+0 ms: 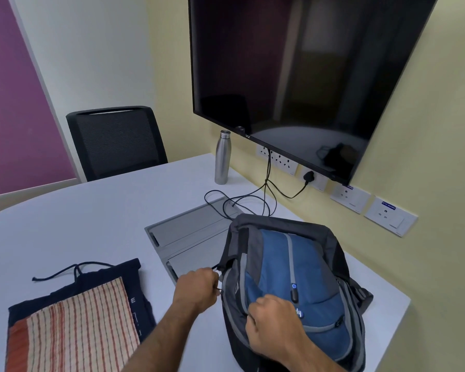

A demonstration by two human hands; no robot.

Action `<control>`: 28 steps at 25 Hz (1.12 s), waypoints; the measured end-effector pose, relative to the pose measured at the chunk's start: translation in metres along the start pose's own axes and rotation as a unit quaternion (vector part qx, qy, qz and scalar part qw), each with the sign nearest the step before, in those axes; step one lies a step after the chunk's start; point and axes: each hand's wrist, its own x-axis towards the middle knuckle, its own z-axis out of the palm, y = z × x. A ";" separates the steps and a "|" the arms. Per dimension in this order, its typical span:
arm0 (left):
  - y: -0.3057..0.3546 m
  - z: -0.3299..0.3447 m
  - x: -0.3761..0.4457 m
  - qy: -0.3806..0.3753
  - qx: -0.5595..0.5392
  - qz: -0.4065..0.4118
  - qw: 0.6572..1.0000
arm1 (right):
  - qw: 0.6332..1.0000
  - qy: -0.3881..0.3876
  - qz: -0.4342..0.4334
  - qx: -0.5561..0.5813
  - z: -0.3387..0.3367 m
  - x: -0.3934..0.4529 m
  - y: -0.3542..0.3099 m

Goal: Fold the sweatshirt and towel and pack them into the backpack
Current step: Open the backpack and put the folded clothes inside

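A blue and grey backpack [287, 267] lies on the white table [91, 224] at the right. My left hand [196, 288] pinches a zipper pull at the backpack's left edge. My right hand [274, 320] grips the fabric along the zipper on the bag's front. At the lower left lies the folded dark navy sweatshirt [129, 275] with its drawstring loose. The folded striped beige and orange towel [75, 331] rests on top of it.
A steel bottle [222, 157] stands by the wall. Black cables [253, 200] run from wall sockets [277, 161] to a grey cable hatch [188, 234] in the table, just behind the backpack. A dark wall screen [306, 71] hangs above. A black chair [116, 140] stands at the far side.
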 end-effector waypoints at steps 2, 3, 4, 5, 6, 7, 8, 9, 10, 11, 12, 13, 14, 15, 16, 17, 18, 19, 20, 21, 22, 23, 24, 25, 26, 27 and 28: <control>0.004 0.002 0.016 0.002 0.017 0.004 1.000 | 1.000 0.010 -0.011 0.008 0.002 0.000 0.006; 0.005 0.002 0.024 0.003 0.025 0.005 1.000 | 1.000 0.014 -0.017 0.011 0.003 0.000 0.009; 0.005 0.004 0.031 0.005 0.031 0.007 0.999 | 1.000 0.018 -0.021 0.013 0.003 0.000 0.011; 0.005 0.006 0.037 0.006 0.035 0.007 0.999 | 0.999 0.024 -0.026 0.013 0.004 0.000 0.012; 0.005 0.009 0.043 0.006 0.038 0.008 0.999 | 0.999 0.031 -0.031 0.013 0.006 0.001 0.014; 0.004 0.011 0.048 0.005 0.041 0.007 0.999 | 0.999 0.037 -0.033 0.012 0.007 0.001 0.014; 0.004 0.013 0.053 0.007 0.041 0.006 0.999 | 0.998 0.042 -0.035 0.012 0.008 0.000 0.015; 0.004 0.015 0.058 0.009 0.041 0.002 0.999 | 0.998 0.047 -0.036 0.015 0.009 0.000 0.017; 0.005 0.018 0.063 0.014 0.041 -0.001 0.999 | 0.998 0.051 -0.038 0.019 0.012 0.000 0.018; 0.006 0.020 0.068 0.017 0.044 -0.006 0.999 | 0.997 0.056 -0.039 0.026 0.015 -0.001 0.020; 0.007 0.023 0.072 0.019 0.047 -0.012 0.999 | 0.997 0.058 -0.038 0.037 0.019 -0.002 0.022; 0.008 0.025 0.074 0.018 0.050 -0.021 0.998 | 0.996 0.060 -0.038 0.049 0.021 -0.003 0.024; 0.010 0.029 0.075 0.018 0.049 -0.031 0.998 | 0.996 0.059 -0.036 0.058 0.024 -0.004 0.026; 0.012 0.032 0.075 0.018 0.044 -0.041 0.998 | 0.996 0.058 -0.034 0.064 0.027 -0.004 0.027; 0.013 0.036 0.075 0.016 0.037 -0.051 0.998 | 0.996 0.053 -0.035 0.067 0.029 -0.004 0.028; 0.014 0.038 0.075 0.010 0.023 -0.061 0.998 | 0.996 0.047 -0.039 0.067 0.031 -0.005 0.028; 0.012 0.038 0.074 0.007 0.004 -0.071 0.997 | 0.996 0.039 -0.044 0.065 0.033 -0.005 0.027; 0.011 0.037 0.072 0.002 -0.014 -0.079 0.997 | 0.996 0.028 -0.049 0.062 0.033 -0.006 0.027; 0.009 0.035 0.070 0.002 -0.032 -0.085 0.996 | 0.997 0.014 -0.051 0.059 0.031 -0.006 0.026; 0.004 0.030 0.064 0.005 -0.046 -0.091 0.995 | 0.997 0.003 -0.052 0.055 0.029 -0.005 0.026; -0.001 0.026 0.057 0.014 -0.058 -0.095 0.994 | 0.997 -0.005 -0.049 0.053 0.026 -0.004 0.025; -0.009 0.022 0.048 0.027 -0.067 -0.103 0.992 | 0.997 -0.007 -0.046 0.055 0.023 -0.001 0.024; -0.019 0.018 0.037 0.041 -0.072 -0.114 0.990 | 0.997 -0.003 -0.043 0.066 0.021 0.005 0.023; -0.029 0.015 0.024 0.060 -0.076 -0.130 0.987 | 0.996 0.002 -0.040 0.081 0.020 0.011 0.021; -0.043 0.014 0.010 0.082 -0.080 -0.151 0.982 | 0.994 0.006 -0.043 0.101 0.020 0.021 0.017; -0.058 0.012 -0.005 0.102 -0.086 -0.172 0.976 | 0.991 0.006 -0.049 0.121 0.022 0.032 0.011; -0.072 0.012 -0.020 0.124 -0.088 -0.196 0.969 | 0.988 0.000 -0.056 0.144 0.025 0.044 0.004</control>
